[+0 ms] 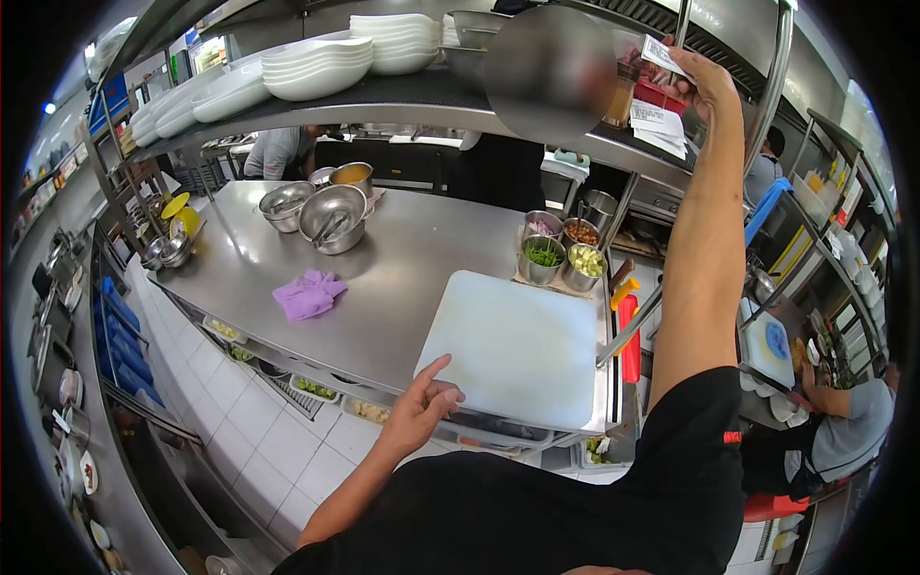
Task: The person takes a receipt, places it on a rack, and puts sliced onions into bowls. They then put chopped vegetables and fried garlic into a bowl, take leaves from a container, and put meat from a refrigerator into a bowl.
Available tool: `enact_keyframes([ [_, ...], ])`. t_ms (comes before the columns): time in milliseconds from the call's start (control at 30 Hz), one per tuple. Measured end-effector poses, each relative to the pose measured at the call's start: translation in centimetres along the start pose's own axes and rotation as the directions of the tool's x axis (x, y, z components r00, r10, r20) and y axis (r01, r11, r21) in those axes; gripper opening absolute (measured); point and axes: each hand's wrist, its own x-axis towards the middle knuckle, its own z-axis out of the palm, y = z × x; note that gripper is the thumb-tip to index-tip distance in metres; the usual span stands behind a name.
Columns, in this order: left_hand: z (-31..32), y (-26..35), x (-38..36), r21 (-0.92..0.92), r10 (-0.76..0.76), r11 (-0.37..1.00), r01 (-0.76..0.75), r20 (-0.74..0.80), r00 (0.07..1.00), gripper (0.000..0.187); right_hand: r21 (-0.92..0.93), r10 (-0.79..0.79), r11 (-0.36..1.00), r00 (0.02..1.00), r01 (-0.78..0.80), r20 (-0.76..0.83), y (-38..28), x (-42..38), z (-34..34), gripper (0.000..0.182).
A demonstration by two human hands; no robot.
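Note:
My right hand [707, 81] is raised to the upper shelf at the right, its fingers closed on a printed paper slip [661, 56]. More white slips [658, 126] hang from the shelf edge just below it. My left hand [423, 405] hovers at the front left edge of the white cutting board [517, 345], index finger stretched out and nothing in it. Behind the board stand metal containers of chopped green herbs [543, 254], pale diced pieces [585, 261], reddish pieces [542, 225] and brown pieces [581, 232].
A purple cloth [309, 295] and metal bowls [333, 218] lie on the steel counter [402, 259]. White plates [317, 67] are stacked on the overhead shelf [431, 94]. A red-handled tool [629, 340] hangs at the right edge. Other people stand behind and at the right.

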Motion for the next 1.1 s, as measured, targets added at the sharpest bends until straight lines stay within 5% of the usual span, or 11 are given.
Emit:
enact_keyframes([
  [200, -1.1, -0.1, -0.7, -0.025, -0.010, 1.000, 0.010, 0.019, 1.000, 0.059, -0.209, 0.059, 0.976, 0.998, -0.053, 0.022, -1.6, -0.4, -0.6, 0.031],
  [300, -2.1, -0.4, -1.2, -0.055, 0.037, 0.998, -0.036, 0.006, 0.999, 0.060, -0.209, 0.035, 0.978, 0.998, -0.024, 0.048, -1.7, -0.5, -0.8, 0.019],
  [733, -5.6, 0.1, -4.1, -0.070, 0.071, 0.994, -0.079, -0.111, 0.991, 0.062, -0.161, -0.046, 0.986, 0.998, 0.053, 0.045, 0.6, 0.9, -1.1, 0.027],
  [933, -7.1, -0.1, -4.8, -0.094, 0.108, 0.988, -0.125, -0.170, 0.980, 0.063, -0.605, 0.080, 0.796, 0.991, 0.002, 0.109, 7.6, 2.0, -4.0, 0.027],
  [967, -7.1, 0.0, -5.4, -0.098, 0.081, 0.990, -0.100, -0.173, 0.982, 0.062, -0.655, 0.100, 0.755, 0.993, -0.032, 0.067, 4.0, -2.9, -1.3, 0.034],
  [1100, -7.0, -1.4, -6.0, -0.075, 0.001, 0.997, -0.008, -0.103, 0.995, 0.059, -0.761, -0.197, 0.639, 0.980, 0.113, -0.021, 2.9, -3.1, -2.7, 0.043],
])
